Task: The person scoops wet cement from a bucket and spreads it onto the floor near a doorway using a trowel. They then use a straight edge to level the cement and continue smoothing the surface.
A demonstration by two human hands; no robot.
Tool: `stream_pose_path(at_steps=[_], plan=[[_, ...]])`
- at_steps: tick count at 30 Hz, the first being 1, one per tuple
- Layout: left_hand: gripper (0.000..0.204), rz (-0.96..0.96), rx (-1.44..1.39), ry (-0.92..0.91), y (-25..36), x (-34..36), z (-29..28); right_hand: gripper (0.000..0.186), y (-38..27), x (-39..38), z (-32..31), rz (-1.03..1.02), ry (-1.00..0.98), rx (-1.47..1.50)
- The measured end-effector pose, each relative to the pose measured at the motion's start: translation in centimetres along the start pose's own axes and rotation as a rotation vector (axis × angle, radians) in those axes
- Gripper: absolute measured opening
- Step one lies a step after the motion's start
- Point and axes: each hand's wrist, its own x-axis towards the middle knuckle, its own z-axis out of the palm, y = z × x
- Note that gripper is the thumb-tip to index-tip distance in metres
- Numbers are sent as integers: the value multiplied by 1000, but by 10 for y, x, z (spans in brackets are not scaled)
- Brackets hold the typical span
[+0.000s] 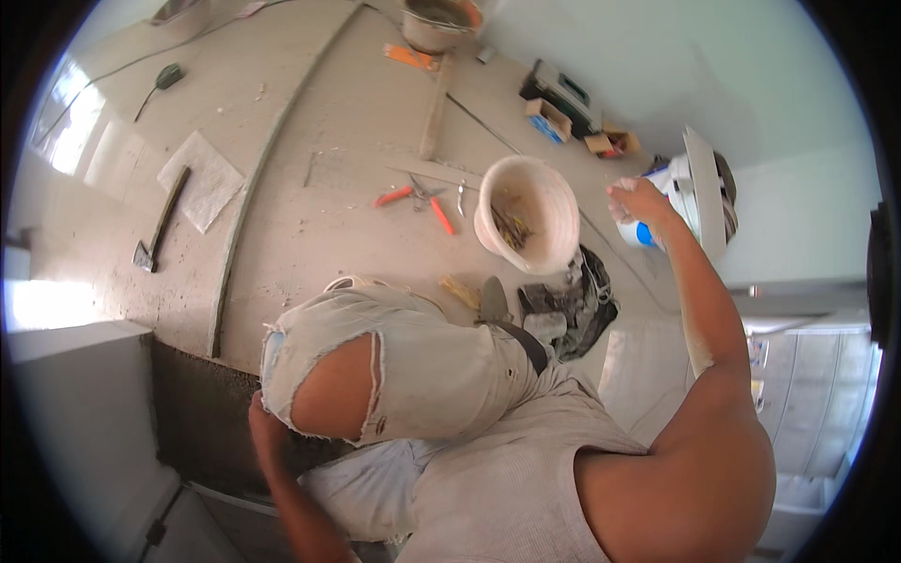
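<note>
My right hand (pixel 640 200) reaches out to the right with its fingers curled together. Whatever they hold, if anything, I cannot make out. Just beyond it, against the wall, are a white container with blue marks (pixel 636 234) and a pale flat board (pixel 700 192). My left hand (pixel 260 413) is down beside my bent knee, over a dark recess; its fingers are mostly hidden. Left of the right hand stands a whitish bucket (pixel 554 206) with brownish pieces inside. Red-handled pliers (pixel 418 200) lie on the floor near the bucket.
A hammer (pixel 167 218) rests partly on a pale square tile (pixel 208 178) at left. A long straight strip (pixel 272 150) crosses the floor. Toward the back are a second bucket (pixel 434 28), a wooden bar (pixel 436 113) and a dark toolbox (pixel 560 94). A black bag (pixel 593 310) lies beside my foot.
</note>
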Motion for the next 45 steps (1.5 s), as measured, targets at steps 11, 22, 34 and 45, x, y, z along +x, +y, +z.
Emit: stream_pose_path(at_steps=[11, 22, 34, 45], plan=[[34, 5, 48, -168, -54, 6, 63, 52, 208, -99, 185, 441, -409, -84], [38, -78, 138, -160, 10, 6, 43, 45, 238, -29, 307, 11, -320, -557], [42, 56, 32, -132, 38, -47, 19, 30, -213, -29, 264, -1285, -326, -617], [41, -257, -56, 79, 45, -170, 23, 23, -335, -138, 528, -875, -1243, -977]])
